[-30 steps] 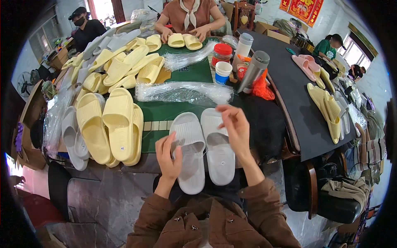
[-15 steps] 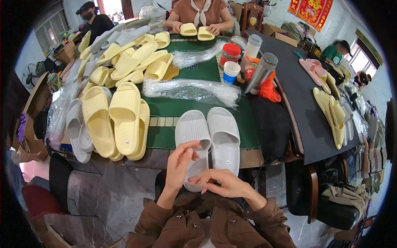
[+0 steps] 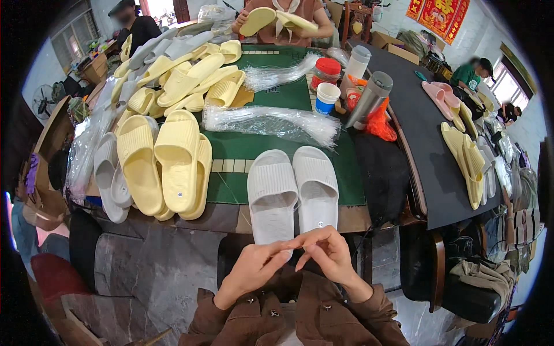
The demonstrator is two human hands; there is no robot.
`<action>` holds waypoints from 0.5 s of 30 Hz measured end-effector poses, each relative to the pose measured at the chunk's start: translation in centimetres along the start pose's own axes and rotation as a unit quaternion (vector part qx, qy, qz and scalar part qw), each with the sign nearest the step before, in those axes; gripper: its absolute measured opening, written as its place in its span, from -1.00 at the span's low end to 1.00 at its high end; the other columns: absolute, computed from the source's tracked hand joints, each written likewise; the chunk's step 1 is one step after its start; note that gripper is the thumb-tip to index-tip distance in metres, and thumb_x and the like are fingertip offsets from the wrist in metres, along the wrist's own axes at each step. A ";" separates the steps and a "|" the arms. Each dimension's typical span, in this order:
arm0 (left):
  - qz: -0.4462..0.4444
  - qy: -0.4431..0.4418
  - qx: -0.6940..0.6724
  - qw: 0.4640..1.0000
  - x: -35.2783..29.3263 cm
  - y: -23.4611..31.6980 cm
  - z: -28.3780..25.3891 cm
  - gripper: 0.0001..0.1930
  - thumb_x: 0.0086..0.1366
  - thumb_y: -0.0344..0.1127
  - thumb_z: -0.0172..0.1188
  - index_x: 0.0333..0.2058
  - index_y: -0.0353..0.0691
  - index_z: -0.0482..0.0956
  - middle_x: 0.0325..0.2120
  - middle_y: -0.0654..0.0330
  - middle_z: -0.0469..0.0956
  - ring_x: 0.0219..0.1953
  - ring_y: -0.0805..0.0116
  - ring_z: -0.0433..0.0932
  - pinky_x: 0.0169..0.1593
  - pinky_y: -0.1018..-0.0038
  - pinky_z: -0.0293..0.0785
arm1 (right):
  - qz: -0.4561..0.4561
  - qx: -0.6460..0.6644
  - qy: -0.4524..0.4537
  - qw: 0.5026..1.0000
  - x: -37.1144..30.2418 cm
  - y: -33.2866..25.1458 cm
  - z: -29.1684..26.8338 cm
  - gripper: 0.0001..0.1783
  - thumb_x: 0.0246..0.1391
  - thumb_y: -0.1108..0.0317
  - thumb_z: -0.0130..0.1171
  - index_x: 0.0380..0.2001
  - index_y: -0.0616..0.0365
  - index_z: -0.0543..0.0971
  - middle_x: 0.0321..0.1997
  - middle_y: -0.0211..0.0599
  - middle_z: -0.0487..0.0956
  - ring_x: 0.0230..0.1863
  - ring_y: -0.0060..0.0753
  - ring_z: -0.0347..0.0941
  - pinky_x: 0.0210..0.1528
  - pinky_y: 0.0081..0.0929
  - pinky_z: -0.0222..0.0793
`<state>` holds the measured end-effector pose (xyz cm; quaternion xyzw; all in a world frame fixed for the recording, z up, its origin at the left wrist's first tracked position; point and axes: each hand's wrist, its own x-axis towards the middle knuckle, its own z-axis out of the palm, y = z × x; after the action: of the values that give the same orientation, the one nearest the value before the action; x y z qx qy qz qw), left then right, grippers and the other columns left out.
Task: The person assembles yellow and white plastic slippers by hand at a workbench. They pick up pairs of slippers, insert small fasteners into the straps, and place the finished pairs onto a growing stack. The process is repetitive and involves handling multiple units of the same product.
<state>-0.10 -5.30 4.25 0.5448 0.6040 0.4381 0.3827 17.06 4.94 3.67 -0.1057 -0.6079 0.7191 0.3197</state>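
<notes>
A pair of light grey slide slippers lies side by side at the table's front edge: a left slipper (image 3: pixel 272 199) and a right slipper (image 3: pixel 316 190). A thin clear strand shows between their straps. Over the heel ends, my left hand (image 3: pixel 257 266) and my right hand (image 3: pixel 326 252) meet at the fingertips. Fingers of both hands are bent and pinched together; whatever lies between them is too small to make out. Left of the pair stand yellow slide slippers (image 3: pixel 176 164), with grey slippers (image 3: pixel 105 176) beside them.
Bundles of clear plastic strands (image 3: pixel 271 124) lie on the green mat (image 3: pixel 231 187). A heap of yellow slippers (image 3: pixel 190 81) fills the far left. Right of the mat stand a paper cup (image 3: pixel 326 99), a red-lidded jar (image 3: pixel 326 72) and a steel flask (image 3: pixel 372 98). Across the table, a person holds yellow slippers (image 3: pixel 258 22).
My left hand has come down from above the left slipper to meet my right hand at the heels. The person opposite has lifted and turned the yellow slippers.
</notes>
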 end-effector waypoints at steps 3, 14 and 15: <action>-0.021 -0.056 0.042 0.997 0.3 0.2 -0.3 -0.77 0.23 -0.25 0.22 -0.21 -0.27 0.59 -0.62 0.06 0.48 -0.63 0.21 0.43 -0.47 0.45 0.38 | 0.001 0.019 0.023 1.000 -0.5 -0.8 -0.1 -0.92 0.32 0.46 -0.18 -0.20 0.25 0.25 -0.20 0.10 0.56 -0.08 -0.11 0.56 -0.39 -0.43 0.61; 0.005 0.222 -0.167 0.961 0.6 -5.7 -3.5 -0.83 0.25 -0.50 0.12 -0.18 -0.36 0.51 -0.30 0.25 0.57 -0.30 0.58 0.49 -0.19 0.62 0.41 | -0.093 0.055 0.120 0.987 -2.8 -4.0 -4.3 -0.90 0.25 0.43 -0.05 -0.28 0.21 0.28 -0.59 -0.12 0.49 -0.77 -0.57 0.27 -0.75 -0.69 0.18; 0.004 0.228 -0.186 0.956 0.5 -5.7 -3.8 -0.85 0.30 -0.51 0.07 -0.17 -0.38 0.50 -0.27 0.25 0.56 -0.27 0.58 0.47 -0.16 0.63 0.39 | -0.086 0.039 0.128 0.987 -3.0 -4.0 -4.7 -0.91 0.25 0.44 -0.05 -0.28 0.21 0.29 -0.59 -0.14 0.50 -0.77 -0.60 0.25 -0.75 -0.71 0.14</action>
<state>-5.60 -5.36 0.07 0.3516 0.5813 0.6567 0.3276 23.25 7.19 5.63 -0.1318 -0.5407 0.6927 0.4588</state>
